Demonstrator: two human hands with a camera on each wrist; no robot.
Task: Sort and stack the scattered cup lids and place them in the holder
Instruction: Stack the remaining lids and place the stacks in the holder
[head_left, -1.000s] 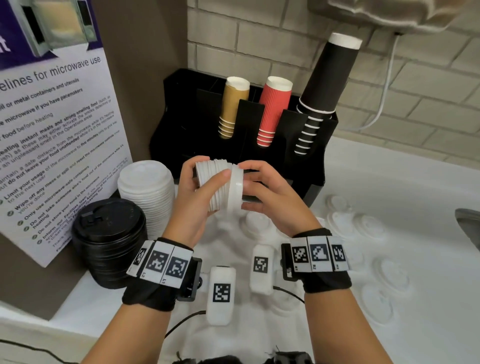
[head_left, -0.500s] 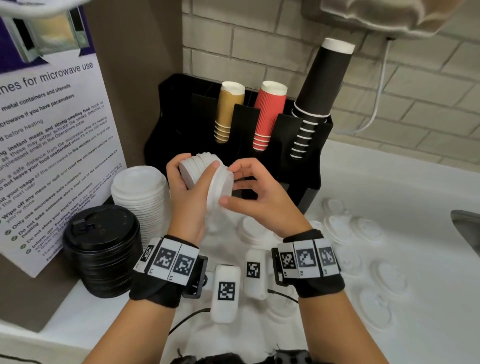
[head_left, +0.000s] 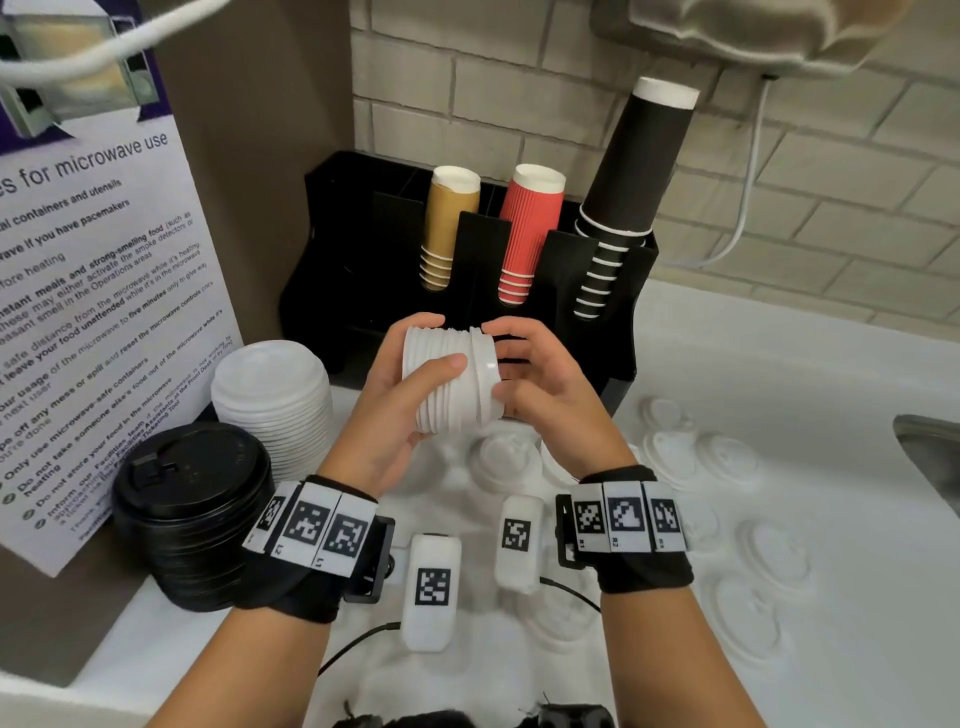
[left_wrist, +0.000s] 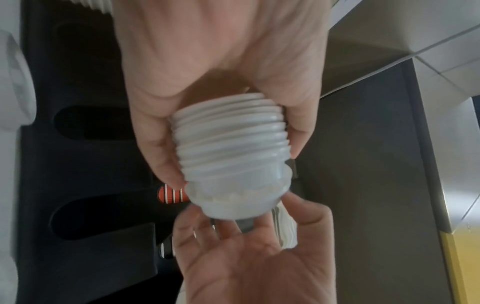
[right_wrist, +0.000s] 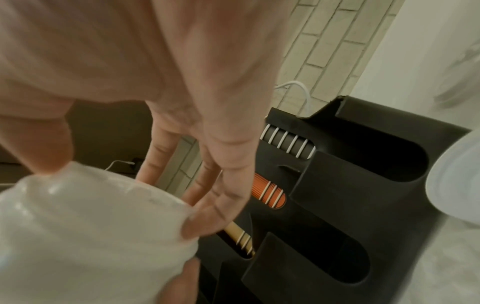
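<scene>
Head view: left hand (head_left: 395, 415) wraps a sideways stack of small white lids (head_left: 449, 382), thumb across the near side, fingers curled over the far side. Right hand (head_left: 545, 387) cups the stack's open end, fingers curled round the outermost lid, pressing it toward the left palm. The black holder (head_left: 363, 270) stands just beyond the grip; loose lids (head_left: 675, 457) lie on the counter (head_left: 831, 389) below and right of it; a larger white lid stack (head_left: 270, 395) and a black lid stack (head_left: 192, 514) sit to its left. Left wrist view: the ribbed stack of small white lids (left_wrist: 231, 156) is clamped between thumb and fingers of the left hand (left_wrist: 221, 67), the end lid slightly proud; the right hand (left_wrist: 257, 257) meets it from below, palm partly spread. Right wrist view: the right hand's fingertips (right_wrist: 205, 224) touch the lid rim (right_wrist: 103, 205); holder slots (right_wrist: 363, 164) lie beyond, empty ones dark. Judgement: the step is seating the last lid. Best done by pushing squarely along the stack's axis, left hand bracing firm, rims even, so nothing skews before the stack goes into a slot.
</scene>
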